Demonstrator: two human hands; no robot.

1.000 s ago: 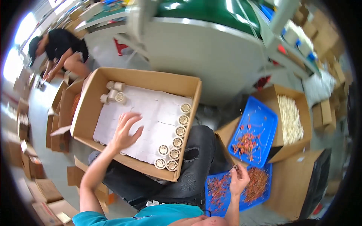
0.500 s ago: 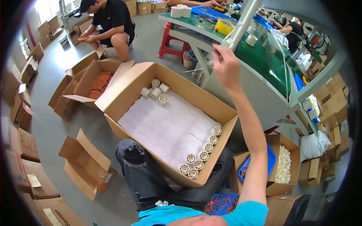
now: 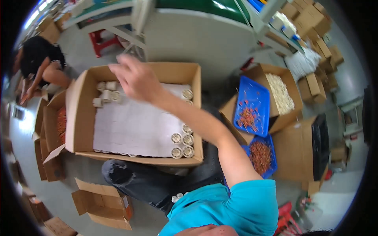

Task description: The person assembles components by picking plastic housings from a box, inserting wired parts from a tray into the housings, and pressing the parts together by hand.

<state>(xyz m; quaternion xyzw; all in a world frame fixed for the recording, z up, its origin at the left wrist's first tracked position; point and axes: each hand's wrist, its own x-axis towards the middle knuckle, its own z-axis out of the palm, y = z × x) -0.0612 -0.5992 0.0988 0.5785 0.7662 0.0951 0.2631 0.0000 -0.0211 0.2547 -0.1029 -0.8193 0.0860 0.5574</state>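
Observation:
My right hand (image 3: 136,78) hangs over the far side of a large open cardboard box (image 3: 173,72), blurred by motion. Its fingers look partly bent, and I cannot make out anything between them. In the box, a pale sheet (image 3: 134,129) lies under white ribbed plastic cylinders. Several of these cylinders (image 3: 106,95) sit loosely in the far left corner, just left of the hand. More white cylinders (image 3: 177,152) stand upright along the right end, some hidden by my forearm. My left hand is out of sight.
Right of my arm are a blue tray (image 3: 252,96) and a blue bin (image 3: 271,155), both with small red-orange parts, beside a carton of white pieces (image 3: 280,94). A small open carton (image 3: 102,204) stands lower left. A person in black (image 3: 41,59) crouches far left. A workbench (image 3: 204,37) stands beyond.
The view has swung to the right. My right hand has moved from near the workbench's white post to above the far part of the box.

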